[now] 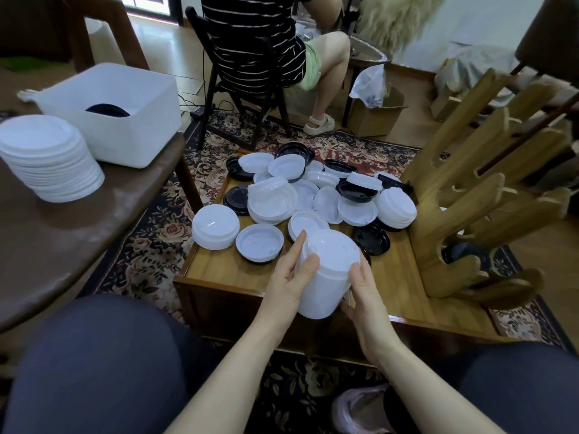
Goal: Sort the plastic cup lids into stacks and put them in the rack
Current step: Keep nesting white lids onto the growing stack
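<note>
- Left hand [293, 278] and right hand [363, 292]: curled around tall stack of white lids [326, 274], lower centre.
- Glossy, ribbed along nested rims, tilted over wooden tray [219, 270].
- Loose black and white lids [313, 189] heaped mid-frame.

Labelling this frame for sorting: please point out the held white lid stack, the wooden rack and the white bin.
held white lid stack [326, 274], head view, on its ribbed side
wooden rack [438, 214], head view, on its upright post
white bin [138, 139], head view, on its front wall
</note>
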Action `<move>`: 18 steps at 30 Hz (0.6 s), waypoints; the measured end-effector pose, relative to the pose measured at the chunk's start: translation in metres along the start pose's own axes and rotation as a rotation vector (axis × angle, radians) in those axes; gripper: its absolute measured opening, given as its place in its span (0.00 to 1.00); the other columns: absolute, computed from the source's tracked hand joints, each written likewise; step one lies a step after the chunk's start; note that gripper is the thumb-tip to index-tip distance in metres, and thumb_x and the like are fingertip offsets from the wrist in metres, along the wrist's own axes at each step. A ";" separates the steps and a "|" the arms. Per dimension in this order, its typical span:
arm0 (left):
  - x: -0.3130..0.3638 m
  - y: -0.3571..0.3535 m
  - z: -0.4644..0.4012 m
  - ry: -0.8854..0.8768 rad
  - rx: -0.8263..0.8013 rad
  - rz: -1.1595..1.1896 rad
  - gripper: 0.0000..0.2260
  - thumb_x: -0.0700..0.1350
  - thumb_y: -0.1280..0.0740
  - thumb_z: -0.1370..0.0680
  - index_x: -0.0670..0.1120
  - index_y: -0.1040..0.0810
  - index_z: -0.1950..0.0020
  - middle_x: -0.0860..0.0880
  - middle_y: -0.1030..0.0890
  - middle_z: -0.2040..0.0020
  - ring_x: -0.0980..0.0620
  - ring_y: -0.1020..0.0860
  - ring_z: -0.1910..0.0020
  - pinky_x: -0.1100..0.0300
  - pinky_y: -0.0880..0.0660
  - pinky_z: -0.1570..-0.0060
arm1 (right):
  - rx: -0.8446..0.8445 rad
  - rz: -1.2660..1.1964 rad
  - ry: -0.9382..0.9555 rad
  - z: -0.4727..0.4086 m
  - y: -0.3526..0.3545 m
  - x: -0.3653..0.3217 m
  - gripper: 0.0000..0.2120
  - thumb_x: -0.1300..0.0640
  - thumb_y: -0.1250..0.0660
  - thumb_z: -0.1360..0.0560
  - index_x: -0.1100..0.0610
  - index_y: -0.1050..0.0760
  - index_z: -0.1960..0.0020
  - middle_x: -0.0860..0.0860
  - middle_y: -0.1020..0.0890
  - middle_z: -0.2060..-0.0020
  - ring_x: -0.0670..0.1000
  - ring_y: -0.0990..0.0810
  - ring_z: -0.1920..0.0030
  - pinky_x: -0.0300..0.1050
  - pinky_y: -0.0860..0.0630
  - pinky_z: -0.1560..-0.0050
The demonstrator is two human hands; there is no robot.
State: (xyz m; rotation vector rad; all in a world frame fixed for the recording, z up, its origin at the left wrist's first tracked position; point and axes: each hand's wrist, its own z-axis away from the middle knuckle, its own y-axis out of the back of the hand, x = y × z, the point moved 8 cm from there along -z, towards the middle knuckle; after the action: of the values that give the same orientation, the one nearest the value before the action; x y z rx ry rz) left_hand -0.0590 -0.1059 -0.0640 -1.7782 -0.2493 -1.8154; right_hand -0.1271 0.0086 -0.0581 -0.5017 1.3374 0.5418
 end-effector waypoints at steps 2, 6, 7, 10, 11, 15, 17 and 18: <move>-0.003 0.000 0.000 -0.019 -0.002 -0.038 0.26 0.62 0.34 0.23 0.65 0.38 0.26 0.65 0.35 0.28 0.70 0.36 0.31 0.72 0.36 0.38 | 0.006 0.000 0.013 0.000 -0.001 -0.002 0.30 0.38 0.42 0.27 0.38 0.40 0.25 0.33 0.29 0.32 0.35 0.28 0.35 0.42 0.28 0.38; -0.005 0.001 0.001 -0.047 0.000 -0.097 0.27 0.67 0.37 0.27 0.70 0.38 0.28 0.64 0.37 0.25 0.70 0.40 0.27 0.65 0.40 0.30 | -0.007 0.015 0.029 0.000 -0.002 -0.003 0.30 0.35 0.41 0.27 0.34 0.42 0.27 0.33 0.33 0.29 0.35 0.32 0.32 0.45 0.32 0.30; -0.004 0.001 0.001 -0.054 -0.003 -0.110 0.27 0.67 0.38 0.26 0.70 0.39 0.28 0.66 0.37 0.26 0.72 0.40 0.28 0.67 0.40 0.31 | -0.017 0.024 0.029 0.000 -0.002 -0.003 0.30 0.32 0.40 0.29 0.32 0.41 0.28 0.33 0.34 0.29 0.35 0.33 0.31 0.46 0.33 0.29; -0.004 0.000 0.004 -0.060 -0.006 -0.167 0.24 0.64 0.41 0.23 0.70 0.41 0.28 0.69 0.38 0.29 0.79 0.41 0.32 0.73 0.42 0.35 | -0.039 0.041 0.040 0.001 -0.003 -0.003 0.33 0.26 0.39 0.34 0.27 0.42 0.31 0.26 0.34 0.32 0.34 0.34 0.30 0.43 0.34 0.29; -0.003 0.000 0.005 -0.065 -0.009 -0.192 0.23 0.66 0.42 0.23 0.71 0.42 0.28 0.70 0.39 0.29 0.79 0.42 0.31 0.73 0.43 0.35 | -0.044 0.044 0.051 0.001 -0.003 -0.003 0.35 0.23 0.38 0.36 0.27 0.42 0.31 0.25 0.34 0.32 0.32 0.35 0.31 0.43 0.34 0.29; -0.001 -0.002 0.007 -0.100 -0.008 -0.272 0.31 0.77 0.45 0.30 0.73 0.45 0.28 0.74 0.41 0.30 0.79 0.45 0.30 0.79 0.43 0.37 | -0.052 0.069 0.065 0.002 -0.003 -0.002 0.37 0.20 0.39 0.38 0.24 0.43 0.32 0.25 0.36 0.31 0.34 0.37 0.28 0.53 0.39 0.24; 0.001 -0.002 0.008 -0.110 -0.004 -0.281 0.32 0.78 0.45 0.31 0.74 0.45 0.28 0.74 0.42 0.30 0.79 0.45 0.30 0.79 0.43 0.38 | -0.050 0.073 0.068 0.002 -0.002 -0.001 0.36 0.20 0.39 0.38 0.24 0.43 0.32 0.28 0.37 0.28 0.38 0.38 0.26 0.56 0.39 0.24; 0.001 -0.002 0.008 -0.112 -0.002 -0.281 0.31 0.78 0.45 0.31 0.74 0.45 0.29 0.74 0.42 0.29 0.79 0.45 0.30 0.79 0.43 0.37 | -0.049 0.075 0.070 0.002 -0.002 -0.001 0.35 0.20 0.39 0.37 0.23 0.42 0.33 0.30 0.37 0.27 0.38 0.38 0.26 0.57 0.39 0.24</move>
State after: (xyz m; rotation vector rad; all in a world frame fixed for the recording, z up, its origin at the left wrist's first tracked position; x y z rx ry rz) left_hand -0.0533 -0.1003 -0.0618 -1.9269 -0.5674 -1.9053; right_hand -0.1245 0.0077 -0.0571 -0.5164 1.4168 0.6245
